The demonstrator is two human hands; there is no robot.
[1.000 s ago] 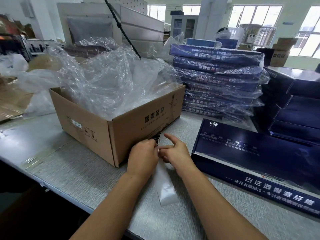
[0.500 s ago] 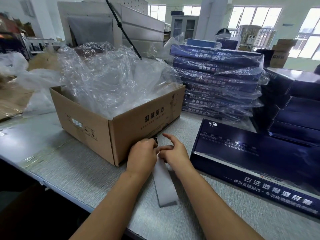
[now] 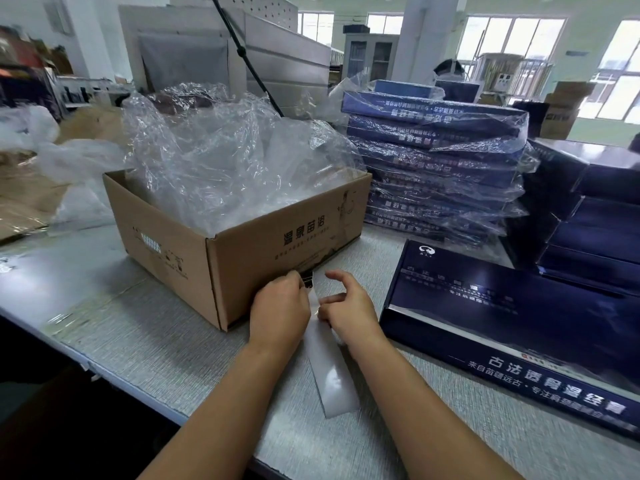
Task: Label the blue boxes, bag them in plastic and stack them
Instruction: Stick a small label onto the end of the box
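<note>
Both hands are working just in front of the cardboard box (image 3: 242, 251) — left hand (image 3: 278, 311) is pinching the top end of the label strip (image 3: 334, 379), right hand (image 3: 349, 310) is pinching its edge under the thumb, forefinger lifting clear. Unbagged blue box (image 3: 519, 327) is lying right of the cardboard box — bagged stack (image 3: 436, 168) is standing behind and right of it

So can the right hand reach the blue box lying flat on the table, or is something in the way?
Probably yes. The right hand is just beside the blue box, with nothing lying between them. But it is busy holding the label strip together with the left hand.
</note>
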